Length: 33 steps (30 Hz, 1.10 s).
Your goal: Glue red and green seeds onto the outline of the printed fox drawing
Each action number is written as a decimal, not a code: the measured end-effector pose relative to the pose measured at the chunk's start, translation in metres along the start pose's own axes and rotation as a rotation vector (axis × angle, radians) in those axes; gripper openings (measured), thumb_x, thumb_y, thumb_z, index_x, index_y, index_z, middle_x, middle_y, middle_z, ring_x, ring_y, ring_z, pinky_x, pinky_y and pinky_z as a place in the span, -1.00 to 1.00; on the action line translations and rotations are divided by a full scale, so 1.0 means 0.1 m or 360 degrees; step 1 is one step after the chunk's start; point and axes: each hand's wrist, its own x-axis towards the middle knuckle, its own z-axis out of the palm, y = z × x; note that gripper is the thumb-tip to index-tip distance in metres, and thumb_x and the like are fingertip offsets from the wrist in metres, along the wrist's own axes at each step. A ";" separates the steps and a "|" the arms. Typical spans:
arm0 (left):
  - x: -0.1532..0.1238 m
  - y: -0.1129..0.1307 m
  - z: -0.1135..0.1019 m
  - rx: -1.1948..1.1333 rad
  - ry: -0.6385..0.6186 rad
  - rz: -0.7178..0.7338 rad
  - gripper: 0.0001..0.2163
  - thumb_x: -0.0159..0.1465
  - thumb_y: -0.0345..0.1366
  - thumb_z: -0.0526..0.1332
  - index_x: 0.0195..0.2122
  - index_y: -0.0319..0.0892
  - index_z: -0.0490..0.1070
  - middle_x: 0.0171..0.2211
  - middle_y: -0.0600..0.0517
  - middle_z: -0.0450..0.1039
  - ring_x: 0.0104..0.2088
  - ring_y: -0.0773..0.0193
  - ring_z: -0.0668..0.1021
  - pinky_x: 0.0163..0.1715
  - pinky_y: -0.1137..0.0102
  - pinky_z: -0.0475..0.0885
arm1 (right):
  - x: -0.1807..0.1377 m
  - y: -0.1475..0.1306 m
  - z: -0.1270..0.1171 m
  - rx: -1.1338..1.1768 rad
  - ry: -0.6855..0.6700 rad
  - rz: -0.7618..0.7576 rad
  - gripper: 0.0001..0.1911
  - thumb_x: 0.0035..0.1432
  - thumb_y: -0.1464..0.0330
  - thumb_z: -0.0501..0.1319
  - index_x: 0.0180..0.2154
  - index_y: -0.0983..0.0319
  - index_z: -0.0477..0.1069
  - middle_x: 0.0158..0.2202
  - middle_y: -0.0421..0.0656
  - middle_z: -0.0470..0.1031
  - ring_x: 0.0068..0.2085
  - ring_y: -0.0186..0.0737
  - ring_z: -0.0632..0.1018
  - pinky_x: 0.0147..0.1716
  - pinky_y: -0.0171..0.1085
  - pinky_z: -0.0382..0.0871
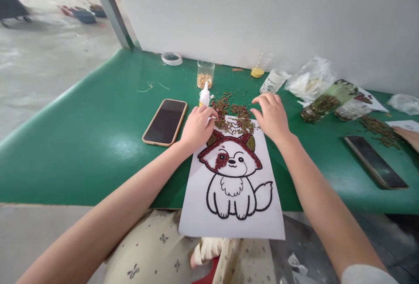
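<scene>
A white sheet [193,214] carries a black-outlined cartoon animal [231,161]; dark red and green grains fill its ears, the band round its head and one eye patch. Loose green and reddish grains [240,111] lie heaped at the sheet's top edge. My left hand [199,129] rests at the left side of this heap, fingers curled close together; whatever is between the tips is hidden. To the right of the heap, my right hand [271,116] is open, thumb and forefinger apart. Just behind my left hand stands a white glue bottle [204,95].
A phone [166,122] lies left of my hand, another phone [375,161] at right. Behind are a cup of pale bits [205,74], a tape roll [172,58], clear plastic containers [274,81] and a grain-filled bottle [329,100]. Another person's hand [407,137] is at far right.
</scene>
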 end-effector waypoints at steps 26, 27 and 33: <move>-0.03 0.02 0.01 -0.0113 0.0024 0.0048 -0.68 0.05 -0.61 -0.04 -0.32 -0.15 0.40 -0.25 -0.01 0.45 -0.13 0.16 0.42 -0.07 0.24 0.36 | -0.02 -0.05 0.21 0.0105 -0.0237 -0.0158 -0.83 0.22 0.40 0.13 -0.26 0.18 0.51 -0.20 -0.06 0.44 -0.11 -0.06 0.37 -0.13 -0.11 0.28; -0.04 0.03 0.01 -0.0117 0.0012 0.0050 -0.68 0.05 -0.61 -0.04 -0.32 -0.15 0.40 -0.24 -0.01 0.45 -0.12 0.17 0.42 -0.06 0.24 0.36 | -0.02 -0.06 0.22 0.0105 -0.0251 -0.0164 -0.83 0.23 0.40 0.13 -0.26 0.17 0.51 -0.19 -0.07 0.44 -0.11 -0.06 0.36 -0.13 -0.12 0.28; -0.03 0.03 0.01 -0.0119 0.0013 0.0042 -0.67 0.05 -0.61 -0.04 -0.31 -0.15 0.40 -0.24 -0.01 0.45 -0.12 0.17 0.42 -0.06 0.24 0.36 | -0.02 -0.06 0.25 0.0104 -0.0291 -0.0164 -0.81 0.23 0.42 0.13 -0.27 0.20 0.54 -0.21 -0.06 0.46 -0.12 -0.08 0.36 -0.14 -0.14 0.28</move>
